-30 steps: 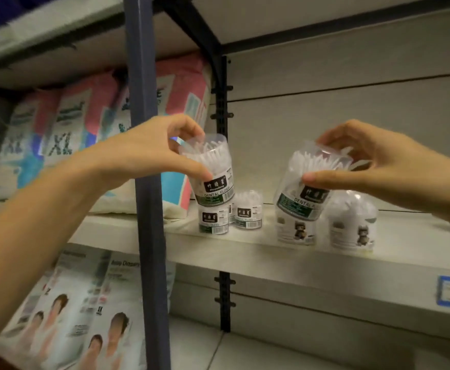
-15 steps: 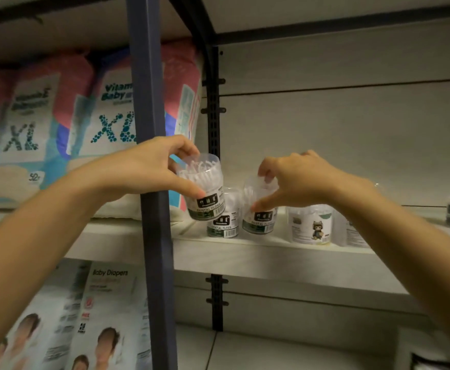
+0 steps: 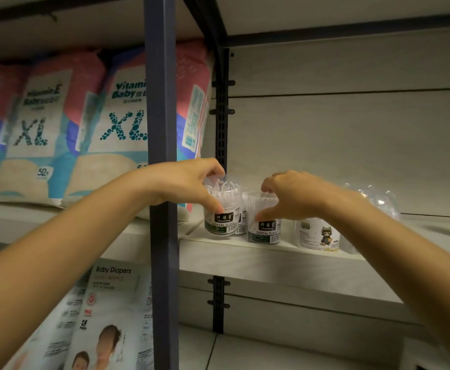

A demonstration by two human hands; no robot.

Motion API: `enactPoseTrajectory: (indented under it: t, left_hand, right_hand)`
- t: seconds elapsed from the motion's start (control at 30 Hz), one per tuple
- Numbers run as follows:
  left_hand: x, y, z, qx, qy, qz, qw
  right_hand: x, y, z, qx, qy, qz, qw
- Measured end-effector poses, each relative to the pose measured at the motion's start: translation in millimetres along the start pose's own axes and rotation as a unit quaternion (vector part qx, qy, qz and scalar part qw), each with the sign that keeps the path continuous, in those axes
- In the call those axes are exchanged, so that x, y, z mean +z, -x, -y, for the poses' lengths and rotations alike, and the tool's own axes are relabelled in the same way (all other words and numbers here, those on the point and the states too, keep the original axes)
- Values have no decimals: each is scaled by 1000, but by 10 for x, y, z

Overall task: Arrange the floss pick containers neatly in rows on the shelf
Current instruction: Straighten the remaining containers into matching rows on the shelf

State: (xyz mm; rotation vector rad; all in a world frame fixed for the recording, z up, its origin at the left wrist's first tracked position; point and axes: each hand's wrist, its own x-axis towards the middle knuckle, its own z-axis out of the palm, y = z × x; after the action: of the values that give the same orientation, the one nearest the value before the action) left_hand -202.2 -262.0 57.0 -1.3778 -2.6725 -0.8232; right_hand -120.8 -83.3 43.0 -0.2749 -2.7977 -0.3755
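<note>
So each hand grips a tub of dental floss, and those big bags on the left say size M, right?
Not quite. The head view shows the big bags marked XL, not M. The left hand does grip the left tub, and the right hand the right tub.

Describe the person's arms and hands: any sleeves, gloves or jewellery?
The bare left hand and bare right hand wear no gloves, and no rings show. The left forearm and right forearm are uncovered to the frame edge: no sleeve, watch or bracelet visible.
</note>
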Motion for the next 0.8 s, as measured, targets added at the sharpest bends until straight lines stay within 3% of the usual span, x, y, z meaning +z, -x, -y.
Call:
enactPoseTrajectory:
  t: [0.2,0.5,0.8]
  left_hand:
    - [56,-122,21,-37,-17,34,999]
    - [69,-202,0,-52,-45,46,997]
    - [110,-276,-18,-40,9,57,998]
  right_hand:
    - [-85,-37,-56,-15,1,50,999]
    - [-79,-56,-102,-26,16,36,999]
    - [-21,-115,-118,-4,56,32,998]
